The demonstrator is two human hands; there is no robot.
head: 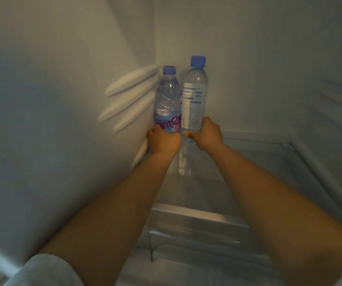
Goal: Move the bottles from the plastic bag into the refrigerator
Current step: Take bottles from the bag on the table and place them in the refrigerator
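Observation:
Two clear water bottles with blue caps stand upright side by side in the back left corner of the refrigerator. My left hand grips the base of the shorter bottle, which has a blue and pink label and sits against the left wall. My right hand grips the lower part of the taller bottle, which has a white printed label. Both bottles are over the glass shelf; my hands hide their bases. The plastic bag is out of view.
The white left wall carries raised shelf ribs next to the bottles. The back wall and right wall enclose the compartment. A clear drawer front sits under the shelf's front edge.

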